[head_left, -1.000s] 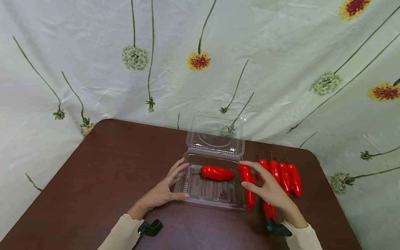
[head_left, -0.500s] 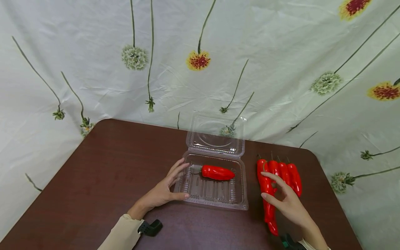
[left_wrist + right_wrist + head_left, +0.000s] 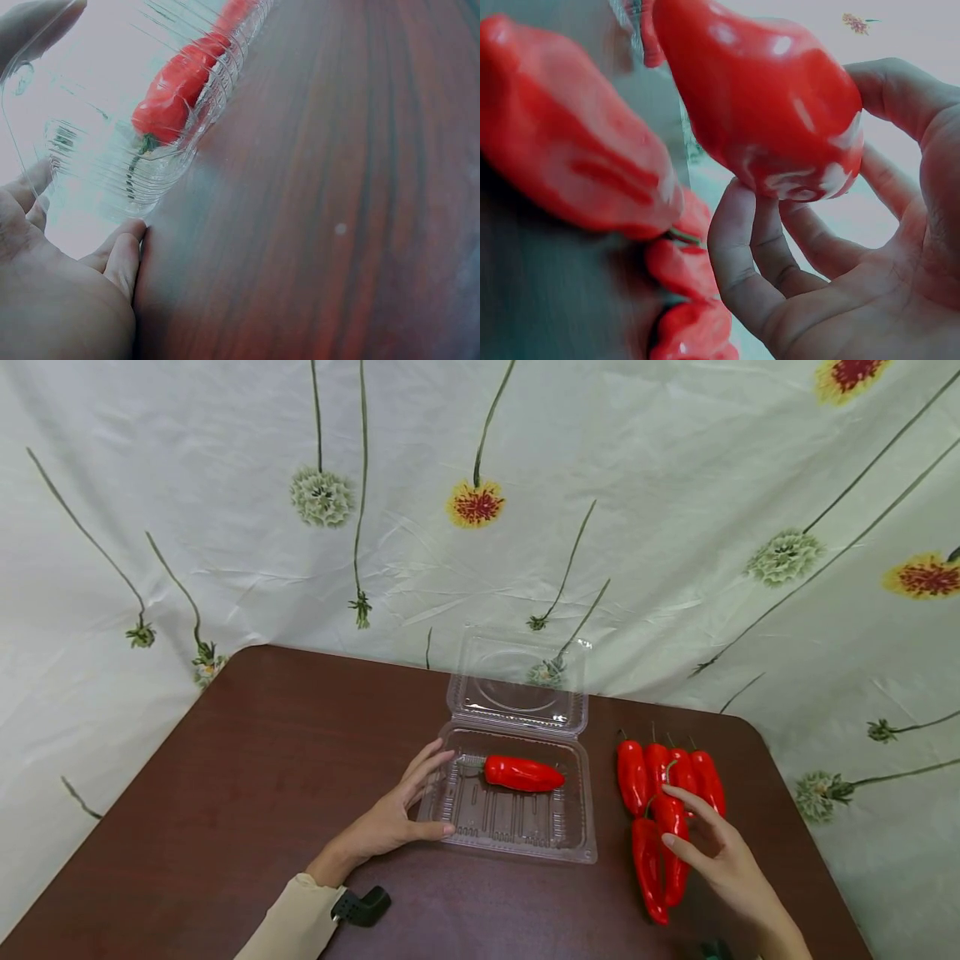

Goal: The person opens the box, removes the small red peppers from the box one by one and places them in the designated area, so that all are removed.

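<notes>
A clear plastic clamshell container (image 3: 577, 852) stands with its lid (image 3: 517, 718) raised, and one red pepper (image 3: 525, 774) lies crosswise inside. Along the container's left side rests my left hand (image 3: 386, 818), its fairly straight fingers at the left rim and thumb at the near left corner. My right hand (image 3: 723, 860) holds another red pepper (image 3: 671, 835) between thumb and fingertips, stem pointing away from me. In the right wrist view this held pepper (image 3: 765, 97) shows large and glossy, with a second pepper (image 3: 577, 142) close beside it.
Several red peppers (image 3: 632, 777) lie in a row at the right of the brown table (image 3: 300, 760), stems away. One more pepper (image 3: 647, 868) lies nearer, left of the held one. Behind the table hangs a flower-printed white cloth (image 3: 405, 552).
My right hand has carried its pepper rightward from the container's right rim to over the loose peppers. The left hand and the pepper in the container stay where they were.
</notes>
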Motion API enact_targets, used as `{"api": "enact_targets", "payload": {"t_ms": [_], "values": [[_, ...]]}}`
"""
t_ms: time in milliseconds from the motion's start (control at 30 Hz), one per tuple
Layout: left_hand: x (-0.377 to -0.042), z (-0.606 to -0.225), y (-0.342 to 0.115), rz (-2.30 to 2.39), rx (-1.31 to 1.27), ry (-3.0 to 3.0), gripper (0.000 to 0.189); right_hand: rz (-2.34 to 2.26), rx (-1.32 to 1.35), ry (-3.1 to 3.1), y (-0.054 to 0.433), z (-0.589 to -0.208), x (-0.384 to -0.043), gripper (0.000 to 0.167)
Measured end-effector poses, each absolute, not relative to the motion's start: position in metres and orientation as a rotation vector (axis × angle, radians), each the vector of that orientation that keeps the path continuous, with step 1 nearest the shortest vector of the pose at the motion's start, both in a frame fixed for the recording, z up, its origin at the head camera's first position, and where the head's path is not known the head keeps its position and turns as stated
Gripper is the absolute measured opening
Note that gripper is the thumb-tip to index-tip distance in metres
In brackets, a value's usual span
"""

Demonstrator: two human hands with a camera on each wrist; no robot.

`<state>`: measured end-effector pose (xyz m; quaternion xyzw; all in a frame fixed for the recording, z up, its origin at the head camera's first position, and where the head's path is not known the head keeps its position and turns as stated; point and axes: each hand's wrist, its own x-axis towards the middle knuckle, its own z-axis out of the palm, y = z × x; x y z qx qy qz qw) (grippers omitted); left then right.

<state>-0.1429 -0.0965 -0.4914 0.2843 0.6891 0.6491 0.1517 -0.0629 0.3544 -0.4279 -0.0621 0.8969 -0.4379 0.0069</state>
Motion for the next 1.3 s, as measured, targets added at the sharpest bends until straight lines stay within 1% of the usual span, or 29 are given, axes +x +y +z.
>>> {"api": "enact_targets", "payload": {"t_ms": [200,600,967,1300], "values": [[-0.143,-0.492,-0.097,1.863,0.813,1.98,0.096,-1.421,-0.212,2.781,0.364,-0.43,-0.058,0.053],[-0.144,-0.492,-0.096,1.848,0.82,1.993,0.095,-1.512,-0.208,2.731,0.373,-0.449,-0.05,0.056],[-0.144,-0.493,-0.097,1.855,0.817,1.983,0.095,-1.392,-0.256,2.739,0.378,-0.451,-0.052,0.055],[-0.144,-0.494,-0.097,1.858,0.812,1.981,0.096,-1.372,-0.229,2.735,0.374,-0.454,-0.054,0.059]]}}
